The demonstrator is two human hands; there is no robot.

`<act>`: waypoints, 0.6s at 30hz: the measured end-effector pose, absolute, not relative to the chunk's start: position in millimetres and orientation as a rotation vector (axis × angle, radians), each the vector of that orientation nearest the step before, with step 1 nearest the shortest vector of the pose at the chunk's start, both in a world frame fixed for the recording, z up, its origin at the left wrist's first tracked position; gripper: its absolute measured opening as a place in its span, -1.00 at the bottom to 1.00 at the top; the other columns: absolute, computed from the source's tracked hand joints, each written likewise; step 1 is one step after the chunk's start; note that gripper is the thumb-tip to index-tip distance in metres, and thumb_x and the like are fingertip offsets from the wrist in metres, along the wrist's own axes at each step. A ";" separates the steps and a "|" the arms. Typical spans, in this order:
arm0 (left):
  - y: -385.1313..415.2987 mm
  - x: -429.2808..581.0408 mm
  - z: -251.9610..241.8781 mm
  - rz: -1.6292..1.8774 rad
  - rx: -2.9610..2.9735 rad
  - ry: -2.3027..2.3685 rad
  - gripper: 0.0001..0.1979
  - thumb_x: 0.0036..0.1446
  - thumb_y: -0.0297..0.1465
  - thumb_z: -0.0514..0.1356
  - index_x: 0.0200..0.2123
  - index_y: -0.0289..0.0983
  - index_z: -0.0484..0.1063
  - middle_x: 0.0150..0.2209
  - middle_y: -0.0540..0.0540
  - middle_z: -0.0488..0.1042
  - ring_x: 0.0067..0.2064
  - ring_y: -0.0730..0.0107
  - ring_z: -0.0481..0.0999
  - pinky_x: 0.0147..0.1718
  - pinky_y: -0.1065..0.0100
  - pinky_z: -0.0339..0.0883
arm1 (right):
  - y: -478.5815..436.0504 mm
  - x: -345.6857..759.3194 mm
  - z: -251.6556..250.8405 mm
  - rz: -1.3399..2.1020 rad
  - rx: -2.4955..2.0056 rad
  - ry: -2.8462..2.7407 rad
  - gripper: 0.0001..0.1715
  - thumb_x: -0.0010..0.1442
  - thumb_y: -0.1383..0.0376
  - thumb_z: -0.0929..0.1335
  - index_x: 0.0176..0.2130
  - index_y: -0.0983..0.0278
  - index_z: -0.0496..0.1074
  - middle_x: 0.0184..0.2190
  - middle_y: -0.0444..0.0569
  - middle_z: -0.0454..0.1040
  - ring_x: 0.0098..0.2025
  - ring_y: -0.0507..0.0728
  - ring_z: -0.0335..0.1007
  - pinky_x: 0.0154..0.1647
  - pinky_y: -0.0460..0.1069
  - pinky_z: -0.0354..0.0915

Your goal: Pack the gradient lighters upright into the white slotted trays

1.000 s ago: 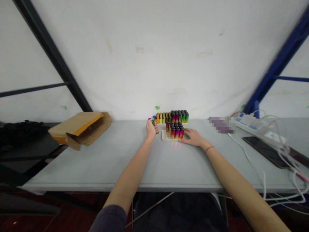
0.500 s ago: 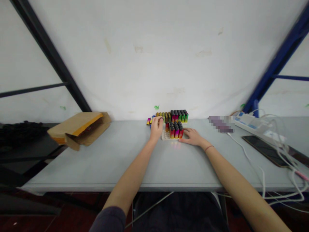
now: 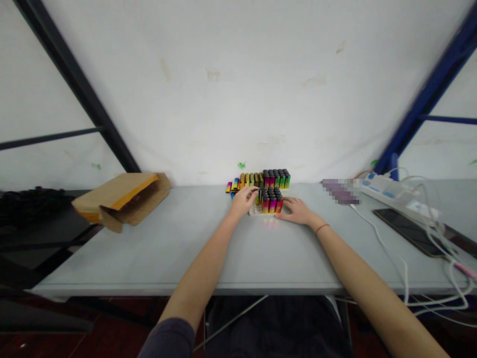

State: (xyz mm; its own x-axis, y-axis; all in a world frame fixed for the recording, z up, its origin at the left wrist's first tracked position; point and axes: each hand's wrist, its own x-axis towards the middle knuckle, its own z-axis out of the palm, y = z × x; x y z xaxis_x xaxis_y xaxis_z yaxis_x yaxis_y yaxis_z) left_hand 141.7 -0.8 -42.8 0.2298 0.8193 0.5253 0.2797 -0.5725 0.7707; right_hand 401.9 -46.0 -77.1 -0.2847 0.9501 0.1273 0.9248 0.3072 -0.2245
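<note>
My left hand (image 3: 243, 200) is over the left part of a white tray (image 3: 256, 214) with round holes, fingers pinched on a small yellow-green tube (image 3: 257, 199) with a dark top, partly hidden by the fingers. Colourful tubes with black caps (image 3: 273, 203), red, magenta and orange, stand upright in the tray's right part. Closed around the tray's right side is my right hand (image 3: 297, 211), its thumb at the front corner and its fingers beside the tubes. Empty holes show at the tray's front left.
Behind stands a second block of tubes (image 3: 276, 179), beside yellow ones (image 3: 252, 179). Loose tubes (image 3: 231, 185) lie to their left. An open cardboard box (image 3: 122, 196) is at far left; a phone (image 3: 408, 231), power strip (image 3: 395, 194) and white cables (image 3: 376, 231) are at right.
My left hand has moved from the yellow tubes at the back toward me and right, over the tray, with a yellow-green tube now showing at its fingertips. The right hand stays put.
</note>
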 end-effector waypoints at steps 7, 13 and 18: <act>0.4 140.9 -47.0 1.317 2.019 1.004 -0.84 0.20 -0.36 0.32 -0.14 -0.19 0.56 -0.19 -0.11 0.57 -0.22 0.29 0.56 -0.12 0.32 0.45 | -46.6 401.4 -76.4 0.151 -1.732 -2.338 -0.01 0.28 -0.35 0.30 0.33 0.28 0.42 0.41 0.25 0.31 0.43 0.46 0.19 0.44 0.29 0.09; 0.8 136.0 -41.3 1.320 2.194 1.137 -0.81 0.37 -0.35 0.11 -0.17 -0.20 0.53 -0.08 -0.19 0.59 -0.02 0.18 0.56 0.12 0.22 0.38 | -46.5 401.4 -75.8 0.153 -1.731 -2.342 -0.02 0.29 -0.34 0.30 0.34 0.27 0.41 0.41 0.24 0.30 0.44 0.46 0.18 0.45 0.28 0.09; 11.3 115.5 -39.0 1.197 2.067 1.687 -0.77 0.41 -0.38 0.05 -0.17 -0.21 0.52 -0.04 -0.27 0.60 0.05 0.10 0.56 0.10 0.22 0.34 | -46.3 402.0 -76.4 0.148 -1.730 -2.345 0.00 0.28 -0.36 0.29 0.34 0.27 0.42 0.42 0.24 0.29 0.44 0.46 0.18 0.45 0.28 0.09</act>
